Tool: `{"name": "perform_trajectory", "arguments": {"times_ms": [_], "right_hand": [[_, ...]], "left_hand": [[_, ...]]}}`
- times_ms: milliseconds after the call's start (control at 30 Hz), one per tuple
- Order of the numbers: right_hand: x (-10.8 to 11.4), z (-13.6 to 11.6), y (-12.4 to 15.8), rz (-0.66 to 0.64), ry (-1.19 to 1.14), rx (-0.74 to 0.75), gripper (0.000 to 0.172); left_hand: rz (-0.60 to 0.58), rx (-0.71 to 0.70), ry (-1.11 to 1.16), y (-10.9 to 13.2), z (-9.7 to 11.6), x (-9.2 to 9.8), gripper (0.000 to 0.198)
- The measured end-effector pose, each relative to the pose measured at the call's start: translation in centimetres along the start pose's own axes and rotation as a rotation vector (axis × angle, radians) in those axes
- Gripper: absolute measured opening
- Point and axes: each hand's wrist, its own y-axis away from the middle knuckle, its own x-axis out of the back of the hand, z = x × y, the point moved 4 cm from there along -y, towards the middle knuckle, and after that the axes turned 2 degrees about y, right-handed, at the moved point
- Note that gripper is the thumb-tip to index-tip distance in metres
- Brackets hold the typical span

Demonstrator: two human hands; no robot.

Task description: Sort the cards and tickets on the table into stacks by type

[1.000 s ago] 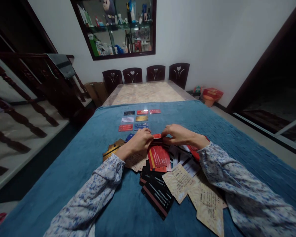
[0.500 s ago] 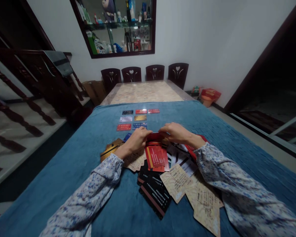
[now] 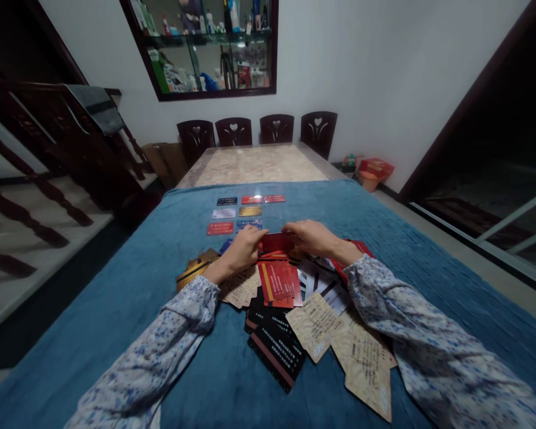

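Observation:
Between my two hands a red card (image 3: 277, 242) is held up by its side edges, tilted above the pile. My left hand (image 3: 245, 245) pinches its left end, and my right hand (image 3: 310, 237) grips its right end. Right below lie red cards with a yellow stripe (image 3: 277, 281). Black cards (image 3: 279, 354) are spread nearer to me, with beige printed cards (image 3: 315, 326) to their right. Gold cards (image 3: 194, 271) lie left of my left wrist, and white cards (image 3: 326, 289) are partly under my right forearm.
Beyond my hands, several cards lie in rows, among them a black card (image 3: 227, 201), a gold card (image 3: 250, 211) and a red card (image 3: 220, 228). A blue cloth (image 3: 129, 286) covers the near part of the table (image 3: 254, 164). Chairs (image 3: 277, 129) stand at the far end.
The whole view has shifted slightly, so things appear a little further left and higher. Both hands keep hold of the red card, which shows somewhat more of its face.

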Motion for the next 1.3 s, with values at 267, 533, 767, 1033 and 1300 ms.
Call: {"name": "perform_trajectory", "arguments": {"times_ms": [267,533,767,1033,1300], "right_hand": [[0.1,-0.2,0.0,0.008,0.010,-0.030,0.033],[-0.8,-0.3,-0.3,0.021,0.043,-0.013,0.029],[-0.3,-1.1,0.1,-0.012,0.036,-0.010,0.036],[-0.8,-1.4,0.0,0.106,0.078,0.058,0.049],[-0.6,-1.9,0.2,0.166,0.159,0.058,0.049]], "left_hand": [[0.011,-0.009,0.028,0.1,0.5,0.1,0.055],[-0.017,0.023,0.039,0.3,0.8,-0.5,0.053],[0.030,0.078,0.029,0.4,0.5,-0.6,0.048],[0.115,0.130,0.012,0.4,0.4,0.3,0.046],[0.129,0.156,0.019,0.4,0.2,0.4,0.050]]}}
